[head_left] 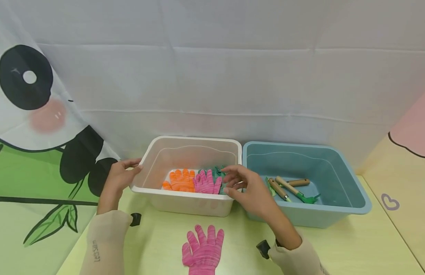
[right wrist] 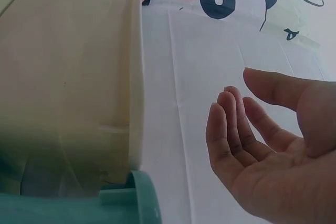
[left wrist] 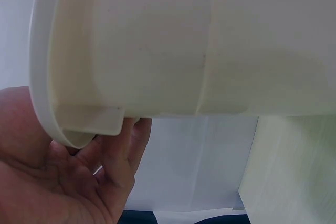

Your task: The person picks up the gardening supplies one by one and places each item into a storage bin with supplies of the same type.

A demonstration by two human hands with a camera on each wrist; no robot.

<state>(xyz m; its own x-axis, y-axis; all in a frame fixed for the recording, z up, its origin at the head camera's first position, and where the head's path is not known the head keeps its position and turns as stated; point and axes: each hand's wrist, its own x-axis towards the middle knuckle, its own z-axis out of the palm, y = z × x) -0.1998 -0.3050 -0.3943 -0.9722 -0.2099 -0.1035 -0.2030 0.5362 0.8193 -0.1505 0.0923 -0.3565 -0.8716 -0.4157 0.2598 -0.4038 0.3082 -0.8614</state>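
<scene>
My left hand (head_left: 120,176) holds the left rim of a white plastic bin (head_left: 185,204). In the left wrist view its fingers (left wrist: 118,163) curl beneath the lip of that rim. Inside the bin lie an orange glove (head_left: 180,181), a pink glove (head_left: 206,182) and a dark green glove (head_left: 217,173), which is partly covered. Above the bin's right side hovers my right hand (head_left: 248,187), fingers loosely bent and holding nothing. The right wrist view shows the same hand (right wrist: 262,166) apart from the bin wall. Another pink glove (head_left: 205,250) lies flat on the table in front.
Right beside the white bin stands a blue bin (head_left: 312,217) with several small garden tools, among them a green hand rake (head_left: 307,198) and wooden handles (head_left: 300,182). A white cloth (head_left: 212,84) hangs behind, and a panda print (head_left: 44,95) is at the left.
</scene>
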